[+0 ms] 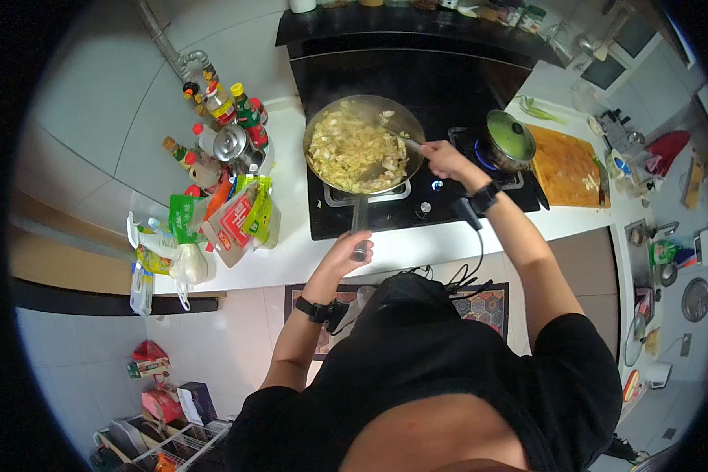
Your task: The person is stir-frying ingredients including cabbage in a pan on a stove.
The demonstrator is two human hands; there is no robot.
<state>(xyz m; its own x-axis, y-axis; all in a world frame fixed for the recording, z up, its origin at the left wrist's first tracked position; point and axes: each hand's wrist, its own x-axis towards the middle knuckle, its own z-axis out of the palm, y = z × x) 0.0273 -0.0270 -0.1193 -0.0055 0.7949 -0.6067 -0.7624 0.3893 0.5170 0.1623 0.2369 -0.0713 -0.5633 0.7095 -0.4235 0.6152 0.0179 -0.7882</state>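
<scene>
My left hand (345,253) is wrapped round the handle (360,214) of a wide metal frying pan (406,118), which sits on the left burner of the black gas stove. Chopped pale-yellow and whitish food (352,153), seemingly cabbage, is spread across the pan. In my right hand (447,160), closed at the pan's right rim, is the handle of a spatula (409,143). It reaches into the food from the right; its blade is mostly hidden there.
On the right burner, over a blue flame, stands a lidded pot (510,141). Beyond it lies a wooden cutting board (568,164) with a knife (603,186) and white pieces. Bottles (245,110), a metal kettle (231,145) and food packets (234,230) crowd the left counter.
</scene>
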